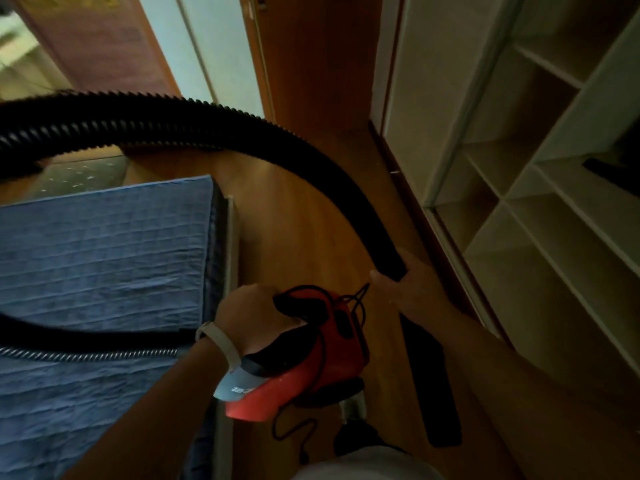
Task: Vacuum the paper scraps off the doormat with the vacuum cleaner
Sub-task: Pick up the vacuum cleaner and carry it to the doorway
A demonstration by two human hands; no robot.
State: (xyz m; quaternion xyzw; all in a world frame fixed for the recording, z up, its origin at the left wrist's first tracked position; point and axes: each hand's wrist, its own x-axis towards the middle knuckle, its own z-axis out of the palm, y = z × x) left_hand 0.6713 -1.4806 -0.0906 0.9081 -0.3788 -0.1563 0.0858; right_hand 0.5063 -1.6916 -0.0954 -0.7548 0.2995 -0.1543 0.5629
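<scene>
One red vacuum cleaner (322, 351) is hanging above the wooden floor (294, 216), just off the right edge of the bed (104, 258), which is wearing a blue quilted cover. The left hand (252, 310), with one pale wristband (221, 344) on its wrist, is curling around the cleaner's black top handle. A grey panel (239, 386) at the near end of the cleaner is carrying pale writing, too blurred to read. One thin black cord (294, 431) is dangling beneath the body.

Two stretches of black ribbed hose (207, 126) are showing: one is arching over the far edge of the bed and down to the right, the other is lying across the blue cover. The right hand (405, 282) is gripping the smooth end of the arching stretch, and one flat black nozzle (433, 382) is pointing down from that hand.

The doormat (79, 171), one dark mat, is lying on the floor beyond the far edge of the bed, under the arch. Pale specks, the paper scraps (90, 176), are dotting it, too small to count.

One white shelf unit (519, 202) is standing along the floor's right edge, with one dark object (609, 171) in a compartment.
</scene>
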